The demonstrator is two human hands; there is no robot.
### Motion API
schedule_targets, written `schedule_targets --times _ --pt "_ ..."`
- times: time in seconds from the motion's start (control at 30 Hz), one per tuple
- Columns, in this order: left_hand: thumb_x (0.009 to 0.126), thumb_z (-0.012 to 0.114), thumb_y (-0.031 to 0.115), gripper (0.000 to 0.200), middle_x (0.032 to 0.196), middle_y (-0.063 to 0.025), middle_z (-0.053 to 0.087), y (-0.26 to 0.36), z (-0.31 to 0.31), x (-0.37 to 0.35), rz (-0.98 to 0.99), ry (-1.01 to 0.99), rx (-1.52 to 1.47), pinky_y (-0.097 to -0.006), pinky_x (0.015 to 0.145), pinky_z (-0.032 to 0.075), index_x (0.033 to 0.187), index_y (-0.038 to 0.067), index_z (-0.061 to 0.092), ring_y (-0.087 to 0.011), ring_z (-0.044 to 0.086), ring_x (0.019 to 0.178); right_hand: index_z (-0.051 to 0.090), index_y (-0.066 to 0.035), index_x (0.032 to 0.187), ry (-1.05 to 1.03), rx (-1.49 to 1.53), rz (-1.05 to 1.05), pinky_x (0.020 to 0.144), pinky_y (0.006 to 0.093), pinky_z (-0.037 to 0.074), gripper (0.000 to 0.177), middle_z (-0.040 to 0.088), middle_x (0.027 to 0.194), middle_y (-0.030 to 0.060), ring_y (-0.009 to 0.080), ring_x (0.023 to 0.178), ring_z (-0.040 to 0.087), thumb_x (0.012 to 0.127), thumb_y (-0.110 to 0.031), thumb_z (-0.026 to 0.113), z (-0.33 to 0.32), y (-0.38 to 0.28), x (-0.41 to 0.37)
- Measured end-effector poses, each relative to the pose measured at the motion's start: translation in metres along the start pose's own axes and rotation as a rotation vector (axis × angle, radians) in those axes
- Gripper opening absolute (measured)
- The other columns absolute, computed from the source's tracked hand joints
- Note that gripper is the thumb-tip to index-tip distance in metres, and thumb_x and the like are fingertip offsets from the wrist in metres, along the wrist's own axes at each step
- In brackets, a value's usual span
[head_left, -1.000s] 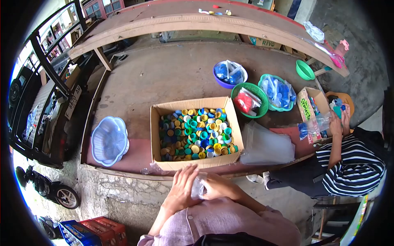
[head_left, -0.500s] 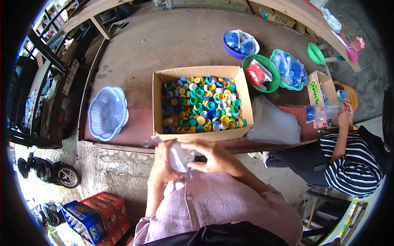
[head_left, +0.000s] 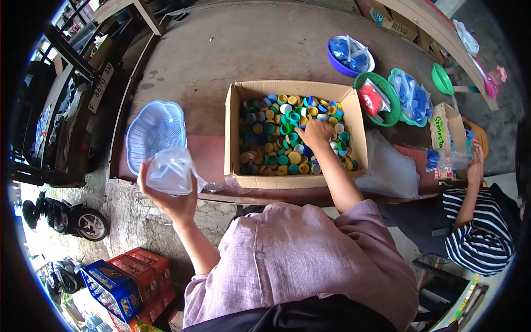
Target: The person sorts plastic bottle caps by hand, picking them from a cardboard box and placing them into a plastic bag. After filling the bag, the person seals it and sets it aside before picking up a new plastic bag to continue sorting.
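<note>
My left hand (head_left: 176, 199) is closed around a clear plastic bag (head_left: 171, 170), held in front of the pale blue plastic basket (head_left: 156, 133). The bag looks puffed out; I see no caps in it. My right hand (head_left: 318, 134) is down in the cardboard box (head_left: 298, 181), touching the loose bottle caps (head_left: 293, 157). Its thumb points out to the left, apart from the fingers, whose tips are partly hidden. The caps are yellow, green, blue and white, spread across the box.
Clear plastic sheets (head_left: 390, 166) lie right of the box. Behind them, a green basket (head_left: 394, 115) and a purple basin (head_left: 336, 65) hold bagged items. A person in a striped top (head_left: 478, 238) works at a smaller carton (head_left: 440, 135). Drink crates (head_left: 141, 276) stand at lower left.
My hands have parted. The left one has moved left with the plastic bag, and the right one has left the bag and reached into the box. The view has shifted slightly.
</note>
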State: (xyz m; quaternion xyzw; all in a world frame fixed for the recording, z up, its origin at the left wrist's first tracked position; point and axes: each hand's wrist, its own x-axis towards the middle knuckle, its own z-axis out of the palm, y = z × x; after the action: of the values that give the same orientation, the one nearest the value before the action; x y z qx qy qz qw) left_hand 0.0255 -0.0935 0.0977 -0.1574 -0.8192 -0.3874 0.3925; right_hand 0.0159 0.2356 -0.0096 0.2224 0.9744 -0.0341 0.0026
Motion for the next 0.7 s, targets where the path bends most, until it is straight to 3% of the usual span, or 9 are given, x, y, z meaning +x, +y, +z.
schedule_targets --times 0.13,0.2,0.3,0.43,0.47,0.53,0.63,0.7 --pt "0.055 0.075 0.013 0.085 0.113 -0.0115 0.046 -0.001 0.046 0.002 0.104 0.008 -0.048 -0.0495 0.099 0.018 0.124 0.005 0.026 -0.0289 0.040 0.109 0.064 -0.005 0.080 -0.035 0.091 0.015 0.062 0.0397 0.047 0.041 0.063 0.076 0.0130 0.0287 0.075 0.061 0.069 -0.044 0.065 -0.004 0.008 -0.001" --pt "0.056 0.075 0.014 0.082 0.111 -0.0106 0.048 0.006 0.076 -0.001 0.139 0.029 -0.055 -0.0448 0.100 0.014 0.123 0.006 0.028 -0.0270 0.042 0.107 0.063 -0.008 0.093 -0.109 0.280 0.003 0.067 0.0413 0.047 0.042 0.063 0.086 0.0117 0.0287 0.084 0.059 0.065 -0.038 0.068 -0.003 0.022 -0.003" --pt "0.059 0.074 0.013 0.072 0.108 -0.0073 0.051 0.015 0.116 -0.014 0.207 0.076 -0.018 -0.0416 0.101 0.010 0.118 0.007 0.033 -0.0232 0.046 0.104 0.062 -0.005 0.096 0.047 0.553 -0.083 0.065 0.0352 0.047 0.042 0.060 0.082 0.0094 0.0239 0.076 0.059 0.061 -0.026 0.074 -0.022 0.030 -0.019" --pt "0.059 0.072 0.015 0.065 0.106 -0.0049 0.051 0.017 0.139 -0.038 0.247 0.001 -0.074 -0.0425 0.099 0.013 0.114 0.010 0.038 -0.0218 0.047 0.104 0.062 -0.003 0.095 0.079 0.753 -0.120 0.066 0.0316 0.046 0.041 0.059 0.081 0.0078 0.0209 0.073 0.058 0.061 -0.020 0.076 -0.048 0.032 -0.034" --pt "0.052 0.072 0.015 0.075 0.108 -0.0064 0.050 0.016 0.139 -0.042 0.279 -0.073 -0.068 -0.0416 0.097 0.016 0.117 0.008 0.034 -0.0238 0.046 0.104 0.062 -0.003 0.093 0.156 0.841 -0.210 0.067 0.0310 0.045 0.039 0.058 0.082 0.0081 0.0209 0.074 0.057 0.061 -0.019 0.076 -0.054 0.029 -0.038" --pt "0.052 0.072 0.018 0.075 0.109 -0.0065 0.050 0.015 0.143 -0.048 0.263 -0.120 -0.079 -0.0420 0.096 0.017 0.117 0.009 0.035 -0.0240 0.046 0.104 0.062 -0.003 0.092 0.338 0.891 -0.437 0.069 0.0310 0.045 0.034 0.057 0.084 0.0092 0.0222 0.078 0.057 0.063 -0.015 0.074 -0.065 0.023 -0.043" --pt "0.054 0.072 0.021 0.074 0.109 -0.0074 0.051 0.017 0.142 -0.045 0.254 -0.174 -0.113 -0.0422 0.095 0.019 0.117 0.009 0.035 -0.0242 0.046 0.104 0.062 -0.005 0.090 0.280 0.991 -0.520 0.082 0.0366 0.041 0.034 0.053 0.102 0.0111 0.0253 0.097 0.051 0.060 -0.019 0.071 -0.094 -0.001 -0.055" --pt "0.055 0.072 0.023 0.074 0.109 -0.0079 0.051 0.017 0.141 -0.043 0.244 -0.233 -0.138 -0.0423 0.095 0.020 0.117 0.009 0.036 -0.0243 0.046 0.103 0.061 -0.006 0.087 0.340 0.846 -0.700 0.092 0.0417 0.035 0.033 0.049 0.112 0.0132 0.0310 0.109 0.044 0.060 -0.022 0.070 -0.107 -0.018 -0.053"
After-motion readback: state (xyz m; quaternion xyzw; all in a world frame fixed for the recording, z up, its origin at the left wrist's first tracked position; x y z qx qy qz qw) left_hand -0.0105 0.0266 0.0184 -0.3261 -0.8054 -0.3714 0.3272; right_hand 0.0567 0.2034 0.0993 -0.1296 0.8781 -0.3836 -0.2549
